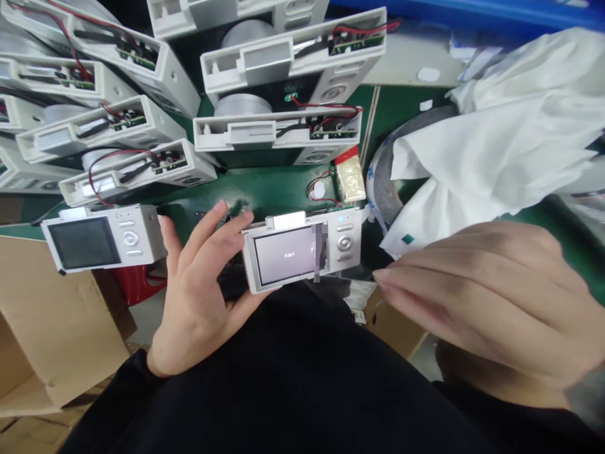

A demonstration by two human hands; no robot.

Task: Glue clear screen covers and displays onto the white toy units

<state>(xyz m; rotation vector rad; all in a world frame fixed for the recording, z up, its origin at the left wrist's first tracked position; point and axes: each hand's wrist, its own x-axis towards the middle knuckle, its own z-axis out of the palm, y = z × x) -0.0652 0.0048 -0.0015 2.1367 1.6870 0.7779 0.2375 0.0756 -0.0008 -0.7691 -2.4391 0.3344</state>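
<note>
Nearest the lens, the right hand (pixel 491 302) is hovering flat, fingers (pixel 416 284) together and empty, just right of the white camera unit (pixel 302 255). The left hand (pixel 198 296) is gripping that unit's left end, fingers (pixel 227 221) clamped over its top edge, lit screen facing up. For a steady check, the unit probably wants holding level, screen uncovered. Left of those fingers, a second unit (pixel 101 238) is lying beside cardboard (pixel 51 328). Beyond, open housings (pixel 283 69) with red wires are crowding the green surface (pixel 265 189); white cloth (pixel 510 126) is lying beyond the right fingers.
</note>
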